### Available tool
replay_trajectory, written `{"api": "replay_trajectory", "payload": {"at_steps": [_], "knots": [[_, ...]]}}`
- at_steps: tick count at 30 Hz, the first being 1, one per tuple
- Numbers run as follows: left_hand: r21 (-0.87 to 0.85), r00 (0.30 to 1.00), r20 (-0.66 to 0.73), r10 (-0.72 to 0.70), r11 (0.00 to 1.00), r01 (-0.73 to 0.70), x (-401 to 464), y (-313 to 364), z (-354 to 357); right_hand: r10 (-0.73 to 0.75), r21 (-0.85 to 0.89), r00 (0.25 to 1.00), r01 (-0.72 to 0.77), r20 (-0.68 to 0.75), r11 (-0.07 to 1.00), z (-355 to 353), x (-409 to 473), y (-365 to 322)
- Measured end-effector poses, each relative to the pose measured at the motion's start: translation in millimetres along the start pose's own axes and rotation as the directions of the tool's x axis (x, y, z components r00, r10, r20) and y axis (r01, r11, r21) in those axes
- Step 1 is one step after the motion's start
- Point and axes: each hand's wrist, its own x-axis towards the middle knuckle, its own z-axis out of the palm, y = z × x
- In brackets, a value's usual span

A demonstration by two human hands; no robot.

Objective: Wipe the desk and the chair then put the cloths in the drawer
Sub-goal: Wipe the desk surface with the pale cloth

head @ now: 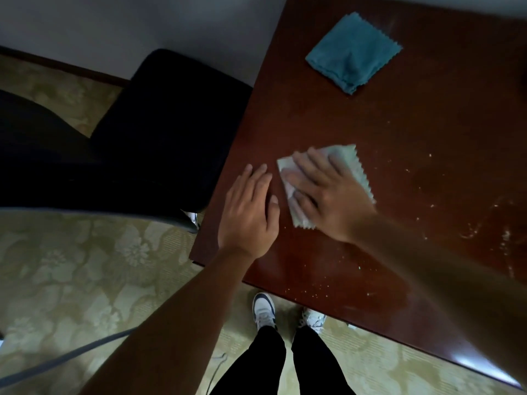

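Observation:
A dark red-brown desk [399, 132] fills the right of the view. My right hand [328, 195] lies flat with spread fingers on a pale green cloth [353, 163], pressing it onto the desk near the left edge. My left hand [251, 212] rests flat on the bare desk just left of that cloth, fingers together, holding nothing. A folded blue cloth [353, 52] lies at the far side of the desk, apart from both hands. A black padded chair [159, 132] stands against the desk's left edge.
White crumbs and smears [484, 223] dot the desk to the right and near its front edge. Patterned beige carpet [85, 266] covers the floor. My feet in white shoes [265, 309] stand at the desk's front edge. A grey cable [57, 363] crosses the floor at lower left.

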Motion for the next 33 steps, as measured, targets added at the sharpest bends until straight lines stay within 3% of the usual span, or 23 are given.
{"api": "replay_trajectory", "payload": {"at_steps": [4, 7, 10, 13, 15, 20, 24, 26, 30, 33], "knots": [[-0.001, 1.0, 0.004, -0.005, 1.0, 0.005, -0.7, -1.5, -0.3, 0.277, -0.052, 0.961, -0.277, -0.01, 0.959, -18.4, 38.9, 69.4], [0.02, 1.0, 0.014, 0.007, 1.0, -0.007, -0.7, -1.3, -0.6, 0.328, -0.051, 0.942, -0.331, -0.068, 0.942, -21.0, 27.7, 100.8], [0.028, 1.0, 0.016, 0.014, 1.0, -0.015, -1.3, -0.4, 0.9, 0.447, -0.001, 0.892, -0.448, -0.075, 0.894, -17.4, -4.4, 83.4], [0.026, 0.999, 0.034, 0.004, 1.0, -0.004, -1.7, 0.2, 0.5, 0.381, -0.026, 0.923, -0.383, -0.06, 0.924, -2.6, -54.8, 39.5], [0.025, 0.999, 0.032, -0.004, 1.0, 0.004, -0.7, 0.9, 0.8, 0.31, -0.024, 0.951, -0.31, -0.019, 0.95, -6.8, -66.4, 49.5], [0.01, 1.0, 0.021, -0.002, 1.0, 0.001, -1.6, 1.5, 1.1, 0.468, -0.018, 0.883, -0.468, -0.031, 0.883, -21.9, -23.9, 94.3], [0.008, 1.0, 0.029, -0.005, 1.0, 0.005, -2.1, 1.7, 0.2, 0.221, 0.03, 0.973, -0.219, -0.066, 0.975, 1.6, -72.2, 35.9], [0.012, 1.0, 0.027, -0.002, 1.0, 0.001, -1.7, 1.7, 0.0, 0.142, 0.046, 0.989, -0.14, -0.039, 0.989, -3.9, -83.4, 51.5], [0.01, 1.0, 0.008, 0.015, 1.0, -0.015, -2.1, -0.1, 0.8, 0.383, 0.013, 0.92, -0.383, -0.079, 0.924, -24.9, -43.1, 121.2], [0.02, 1.0, 0.008, 0.016, 1.0, -0.016, -2.7, 0.1, 1.1, 0.378, 0.08, 0.921, -0.371, -0.097, 0.925, -22.5, -37.5, 98.6]]}}
